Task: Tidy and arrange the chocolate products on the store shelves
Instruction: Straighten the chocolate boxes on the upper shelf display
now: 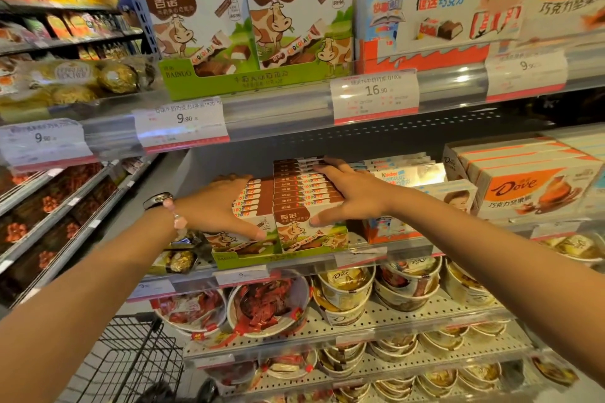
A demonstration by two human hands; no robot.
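In green tray (229,261), chocolate boxes (306,193), hands (352,195) pressing

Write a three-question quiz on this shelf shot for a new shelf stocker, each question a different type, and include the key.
1. True or false: both hands are on the cow-print chocolate boxes on the middle shelf.
2. Which product sits directly right of those boxes on the same shelf? A) Kinder chocolate packs B) Dove tubs C) Ferrero Rocher
3. Fill in: the price tag under the upper Kinder display reads ____.

Key
1. True: the left hand presses the left side of the stack, and the right hand lies on its top right.
2. A
3. 16.90
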